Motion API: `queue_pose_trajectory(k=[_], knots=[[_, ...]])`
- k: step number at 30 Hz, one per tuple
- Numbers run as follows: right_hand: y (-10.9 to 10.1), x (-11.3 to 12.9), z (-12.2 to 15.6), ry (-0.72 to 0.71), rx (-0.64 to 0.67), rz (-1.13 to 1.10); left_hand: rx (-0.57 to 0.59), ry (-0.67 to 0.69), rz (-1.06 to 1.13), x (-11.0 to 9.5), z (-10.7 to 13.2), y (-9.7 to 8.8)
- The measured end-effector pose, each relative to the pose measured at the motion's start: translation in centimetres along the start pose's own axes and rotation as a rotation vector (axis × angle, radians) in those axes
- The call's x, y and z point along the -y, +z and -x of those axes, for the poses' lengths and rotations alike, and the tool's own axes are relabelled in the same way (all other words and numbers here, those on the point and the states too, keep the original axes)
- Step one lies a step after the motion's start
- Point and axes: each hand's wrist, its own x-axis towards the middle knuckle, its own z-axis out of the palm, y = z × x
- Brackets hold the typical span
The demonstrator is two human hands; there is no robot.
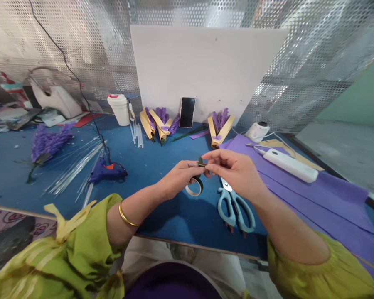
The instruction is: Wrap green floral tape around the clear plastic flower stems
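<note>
In the middle of the head view my left hand (183, 175) is closed, with a roll of dark green tape (201, 184) hanging below its fingers. A small green strip (200, 161) shows at its fingertips. My right hand (233, 169) meets the left there, thumb and fingers pinched together; what lies between them is too small to make out. Just below the right hand, light-blue-handled scissors (227, 207) lie on the blue table (162, 216), their blades partly hidden by that hand.
Wrapped purple flower bunches (162, 120) and a phone (187, 112) stand before a white board (205, 66). To the left are a blue glue gun (107, 171), clear sticks (76, 166) and loose purple flowers (50, 141). Purple sheets (314, 203) and a white device (290, 165) lie right.
</note>
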Motion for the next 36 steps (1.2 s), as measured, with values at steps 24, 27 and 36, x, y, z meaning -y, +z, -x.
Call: queue_pose_trajectory(k=[24,27,36], knots=[[0.7,-0.9,-0.2,0.069,-0.09,-0.042,-0.334,0.131,0.011,0.2,0.0,0.0],[1.1,-1.2,-0.2,0.098,-0.12,-0.068,-0.367,0.153,0.029,0.4,0.0,0.0],[1.7,-1.9,-0.2,0.036,-0.173,-0.063,-0.381,0.094,0.182,0.2,0.0,0.2]])
